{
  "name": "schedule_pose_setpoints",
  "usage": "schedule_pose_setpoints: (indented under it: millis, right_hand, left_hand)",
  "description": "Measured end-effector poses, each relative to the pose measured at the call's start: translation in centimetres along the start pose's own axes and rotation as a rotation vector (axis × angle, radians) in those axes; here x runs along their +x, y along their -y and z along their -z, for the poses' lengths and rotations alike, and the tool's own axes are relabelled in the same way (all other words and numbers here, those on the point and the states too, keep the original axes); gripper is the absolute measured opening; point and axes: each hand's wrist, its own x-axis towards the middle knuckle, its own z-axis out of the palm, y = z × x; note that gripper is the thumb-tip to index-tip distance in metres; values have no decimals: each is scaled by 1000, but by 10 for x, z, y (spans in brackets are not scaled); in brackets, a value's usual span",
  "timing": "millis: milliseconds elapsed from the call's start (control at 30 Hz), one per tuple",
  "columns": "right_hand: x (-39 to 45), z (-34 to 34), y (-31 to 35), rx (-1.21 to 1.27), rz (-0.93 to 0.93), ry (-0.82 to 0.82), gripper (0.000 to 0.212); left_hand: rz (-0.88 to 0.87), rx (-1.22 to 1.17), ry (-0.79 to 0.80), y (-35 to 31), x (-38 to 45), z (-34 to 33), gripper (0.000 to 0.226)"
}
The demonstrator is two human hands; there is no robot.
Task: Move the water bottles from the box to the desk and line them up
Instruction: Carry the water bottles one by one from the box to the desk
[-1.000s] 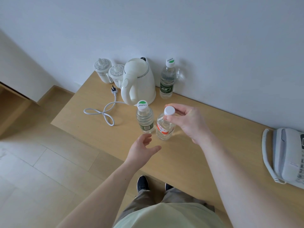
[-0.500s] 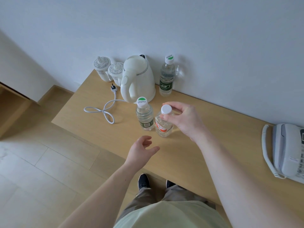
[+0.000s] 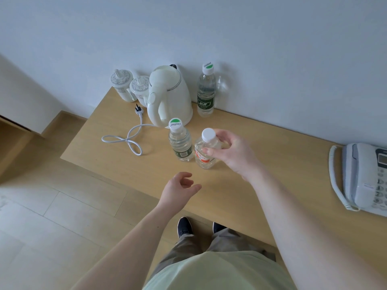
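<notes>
Since the earlier frames, right hand (image 3: 234,152) has shifted from the cap down to the shoulder of the red-labelled bottle (image 3: 204,152); its grip pinches the bottle between thumb and fingers. That bottle stands upright on the table (image 3: 261,168), just beside the green-capped bottle (image 3: 181,144). A third bottle (image 3: 206,91) stands against the wall, right of the kettle (image 3: 169,99). Left hand (image 3: 178,190) hovers above the table's front edge, fingers loosely curled, holding nothing. Two lidded cups (image 3: 130,86) stand left of the kettle; a telephone (image 3: 364,178) lies far right.
</notes>
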Motion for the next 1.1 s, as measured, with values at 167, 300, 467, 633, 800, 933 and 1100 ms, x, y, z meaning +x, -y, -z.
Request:
schedule_pose_setpoints:
  millis: [167, 300, 467, 633, 800, 933, 1100]
  right_hand:
    - [-12, 2, -16, 29, -97, 11, 69]
    - [-24, -1, -30, 41, -201, -22, 74]
    - [-39, -4, -37, 76, -312, -112, 43]
    - [-64, -9, -48, 48, -417, -202, 35]
    - [-94, -7, -65, 48, -540, -237, 37]
    - [-125, 7, -81, 101, -555, -296, 32]
    - [-171, 34, -102, 203, -567, -400, 47]
  left_hand:
    - [2, 32, 62, 2, -1, 0, 48]
    - [-10, 72, 108, 1, 0, 2, 47]
    - [-21, 129, 155, -5, 7, 13, 38]
    - [-25, 200, 322, -7, 14, 8, 37]
    - [-61, 224, 433, -17, 10, -9, 35]
    - [-86, 249, 490, -28, -3, -33, 38]
    - [-113, 322, 575, -43, -35, -74, 48]
